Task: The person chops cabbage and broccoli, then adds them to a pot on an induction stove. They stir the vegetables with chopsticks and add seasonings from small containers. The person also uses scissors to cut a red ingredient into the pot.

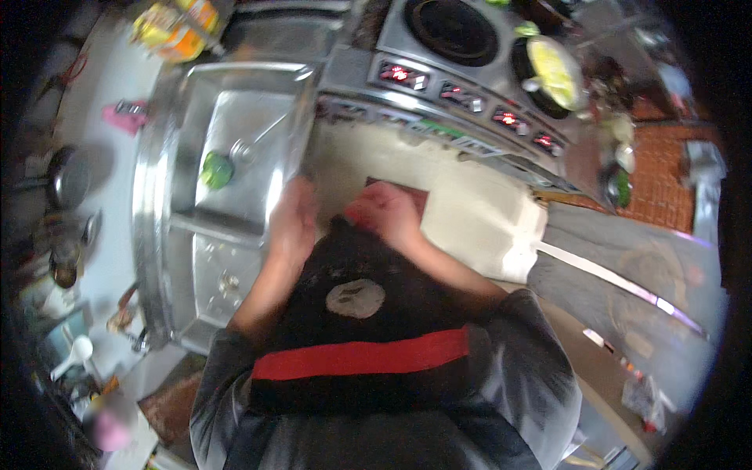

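Note:
My left hand (294, 214) is blurred by motion, beside the right edge of the stainless steel double sink (242, 234). At the upper end of the black apron (346, 258) is my right hand (385, 211), with its fingers curled; blur hides whether it grips the cloth. Behind that hand lies a dark red mat or cloth (418, 198). A green vegetable, perhaps a bell pepper (217, 171), rests in the upper basin near the drain. Small pale scraps lie around the drain of the lower basin.
Ahead stands a cooktop (405, 23) with lit red displays and a pan (555, 73) holding yellow-green food. An orange woven mat (664, 176) is at the right. On the left counter (117, 235) are a yellow and orange package (176, 29), a pink cloth (125, 118) and a white ladle (76, 355).

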Tool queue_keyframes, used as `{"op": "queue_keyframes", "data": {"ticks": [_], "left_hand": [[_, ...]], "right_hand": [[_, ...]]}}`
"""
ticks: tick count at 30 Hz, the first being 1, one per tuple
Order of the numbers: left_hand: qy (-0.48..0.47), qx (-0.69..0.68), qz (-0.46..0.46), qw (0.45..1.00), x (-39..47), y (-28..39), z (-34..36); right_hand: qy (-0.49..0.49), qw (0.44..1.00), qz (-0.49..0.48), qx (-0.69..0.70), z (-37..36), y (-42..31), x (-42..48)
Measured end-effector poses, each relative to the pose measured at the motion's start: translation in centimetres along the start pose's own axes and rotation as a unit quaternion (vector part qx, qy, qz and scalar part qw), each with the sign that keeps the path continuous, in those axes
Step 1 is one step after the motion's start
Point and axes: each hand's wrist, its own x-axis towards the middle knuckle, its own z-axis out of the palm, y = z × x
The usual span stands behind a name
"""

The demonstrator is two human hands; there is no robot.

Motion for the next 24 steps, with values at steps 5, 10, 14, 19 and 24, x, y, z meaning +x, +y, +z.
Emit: {"op": "queue_keyframes", "data": {"ticks": [5,10,14,19,24], "left_hand": [[0.078,0.043,0.045,0.995,-1.4,4.3,-5.2],[0.155,0.174,0.036,0.972,-5.8,3.1,-11.5],[0.241,0.21,-0.028,0.947,-7.8,1.3,-14.6],[0.258,0.256,-0.08,0.928,-6.4,1.2,-16.1],[0.212,0.236,-0.052,0.947,-5.3,2.7,-14.8]], "right_hand": [[0.072,0.986,0.068,0.137,-5.2,11.5,6.0],[0.183,0.936,0.22,0.202,-8.0,27.7,16.0],[0.093,0.971,0.195,0.101,1.0,42.5,27.9],[0.129,0.977,0.081,-0.151,11.9,46.0,35.9],[-0.076,0.986,0.151,-0.002,7.9,41.3,30.8]]}}
